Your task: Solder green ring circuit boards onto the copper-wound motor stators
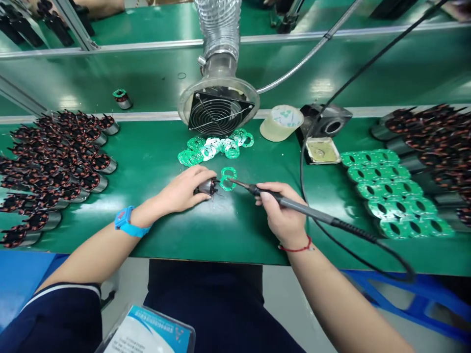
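Note:
My left hand [187, 189] is wrapped round a motor stator [206, 187] that lies on its side on the green bench, its wire ends facing right. In my right hand [283, 211] is a soldering iron [290, 203], held like a pen with its tip pointing left. The tip is at two small green ring-shaped circuit boards [228, 178] just right of the stator; whether it touches them I cannot tell. Beyond my hands, under the fan, lies a loose pile of similar ring boards [209, 149].
A fume extractor fan [217, 113] hangs ahead. Right of it stand a tape roll [281, 122] and a soldering iron stand [331, 122] with a sponge tray [323, 150]. Stators [69, 157] crowd the left; board panels [393, 191] and more stators [434, 152] fill the right. The iron's cable loops rightward.

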Demonstrator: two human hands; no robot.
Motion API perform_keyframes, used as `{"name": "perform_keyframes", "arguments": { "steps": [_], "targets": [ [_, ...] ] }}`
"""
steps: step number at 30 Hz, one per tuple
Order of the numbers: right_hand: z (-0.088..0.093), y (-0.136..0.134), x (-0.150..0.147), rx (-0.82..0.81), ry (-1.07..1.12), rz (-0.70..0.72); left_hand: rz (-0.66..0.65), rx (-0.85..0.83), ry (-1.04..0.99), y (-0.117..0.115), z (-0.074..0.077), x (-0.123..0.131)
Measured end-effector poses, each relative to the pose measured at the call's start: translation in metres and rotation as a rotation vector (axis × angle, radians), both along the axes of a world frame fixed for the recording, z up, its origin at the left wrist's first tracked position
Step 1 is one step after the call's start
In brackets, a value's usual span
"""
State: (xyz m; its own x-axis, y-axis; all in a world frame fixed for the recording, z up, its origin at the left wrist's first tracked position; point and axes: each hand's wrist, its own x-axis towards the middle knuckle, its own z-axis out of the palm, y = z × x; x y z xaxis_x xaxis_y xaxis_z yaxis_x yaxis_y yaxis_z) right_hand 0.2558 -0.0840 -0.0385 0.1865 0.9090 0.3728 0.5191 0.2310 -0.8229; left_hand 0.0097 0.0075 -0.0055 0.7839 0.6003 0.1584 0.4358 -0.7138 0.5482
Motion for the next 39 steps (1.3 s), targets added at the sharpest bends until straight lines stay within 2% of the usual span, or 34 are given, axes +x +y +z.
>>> {"name": "perform_keyframes", "arguments": {
  "steps": [3, 8, 12, 25, 39],
  "targets": [
    [0.004, 0.003, 0.001, 0.039, 0.002, 0.046, 0.047, -0.002, -0.077, 0.002, -0.007, 0.001],
    [0.011, 0.004, 0.001, -0.021, -0.026, 0.076, 0.055, 0.041, -0.070, 0.003, -0.011, 0.006],
    [0.010, 0.003, 0.002, -0.043, -0.017, 0.086, 0.046, 0.107, -0.065, 0.002, -0.012, 0.008],
    [0.005, 0.002, 0.004, 0.047, 0.039, 0.123, 0.017, 0.327, -0.006, 0.000, -0.014, 0.009],
    [0.006, 0.002, 0.002, 0.049, -0.001, 0.110, 0.035, 0.351, 0.030, -0.001, -0.015, 0.010]
  ]
}}
